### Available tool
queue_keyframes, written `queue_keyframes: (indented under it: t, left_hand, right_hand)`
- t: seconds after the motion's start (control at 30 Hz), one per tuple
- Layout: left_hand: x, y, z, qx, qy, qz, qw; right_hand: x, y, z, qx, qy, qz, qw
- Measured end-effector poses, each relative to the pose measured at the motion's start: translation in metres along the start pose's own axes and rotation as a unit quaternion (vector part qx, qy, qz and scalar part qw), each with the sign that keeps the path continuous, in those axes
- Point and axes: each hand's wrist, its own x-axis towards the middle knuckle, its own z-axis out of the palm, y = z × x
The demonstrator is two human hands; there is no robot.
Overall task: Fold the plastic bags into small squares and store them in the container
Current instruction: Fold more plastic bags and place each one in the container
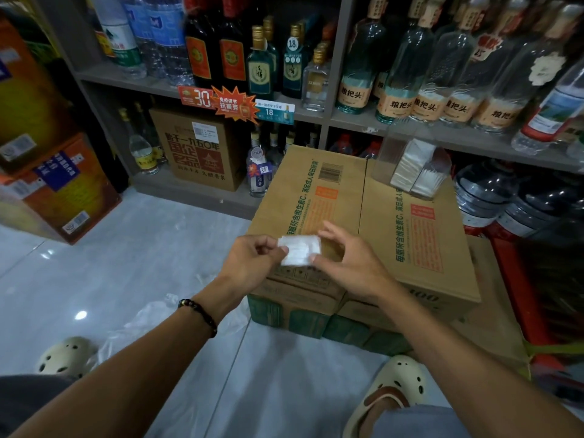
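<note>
A white plastic bag folded into a small square (299, 250) is held just above the near edge of a cardboard box (410, 235). My left hand (252, 263) pinches its left edge between thumb and fingers. My right hand (344, 257) grips its right edge, thumb at the lower corner, fingers behind. At the box's far right corner stands a clear plastic container (410, 162) holding several folded white squares. Loose clear plastic bags (151, 320) lie on the floor under my left forearm.
Shelves of glass bottles (420, 64) run behind the box. Large water jugs (493, 197) stand to the right, orange cartons (57, 188) to the left. A second flat carton lies under the box. My sandalled feet (395, 393) rest on the pale tiled floor.
</note>
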Motion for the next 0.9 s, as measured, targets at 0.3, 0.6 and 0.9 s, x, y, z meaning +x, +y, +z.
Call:
queue_keyframes:
  t: [0.3, 0.6, 0.9]
  left_hand:
    - [0.011, 0.059, 0.039, 0.042, -0.079, 0.081, 0.993]
    - [0.081, 0.111, 0.122, 0.309, -0.086, 0.244, 0.915]
    - [0.179, 0.145, 0.187, 0.455, -0.013, 0.265, 0.850]
  right_hand:
    - [-0.003, 0.005, -0.052, 0.291, 0.117, 0.164, 0.935]
    - [0.008, 0.035, -0.142, 0.256, 0.338, 0.144, 0.894]
    - [0.047, 0.066, -0.201, 0.206, 0.359, 0.124, 0.902]
